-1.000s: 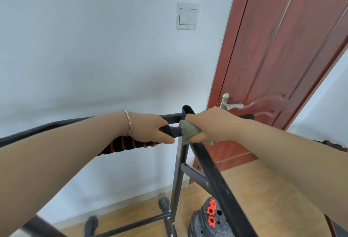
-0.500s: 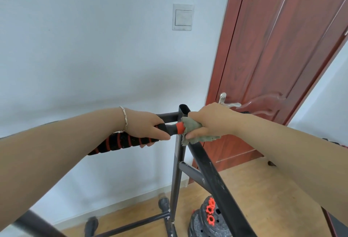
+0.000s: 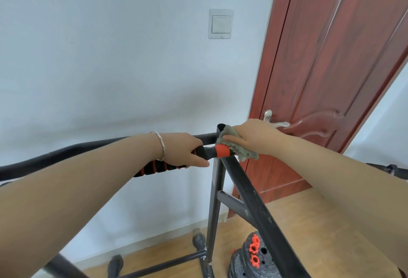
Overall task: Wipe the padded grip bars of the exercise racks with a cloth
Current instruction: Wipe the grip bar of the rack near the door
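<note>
Two hands: both were on the rack [image 3: 215, 200], either side of the orange band [image 3: 221, 151].
Left hand: the left hand [image 3: 181, 152], bracelet [image 3: 161, 145] at the wrist, was wrapped round the padded grip bar [image 3: 154, 167], fingers curled under it and thumb laid along it toward the band.
Right hand: the right hand [image 3: 254, 138] held the cloth [image 3: 246, 156] bunched against the top of the frame, one finger lying straight across it. The fingers beneath were hidden, so they were probably curled into the fabric.
Cloth position: it sat at the joint just right of the band, touching it, with a loose edge hanging below the palm.
Grip bar position: it ran from the joint leftward under the left hand, striped black and orange.
Risk, missed patch: the stretch of padding under the left hand could go unwiped unless that hand shifted.
Risk, slipping cloth: the dangling edge could pull free if the next stroke dragged it over the frame's open tube end.
Risk, rack: hard strokes could rock the frame toward the weight plates [image 3: 249, 260] at its foot.
Change: a second earlier the cloth covered the bar's end beside the left thumb and hid the band. It had since slid right, baring the band fully.
</note>
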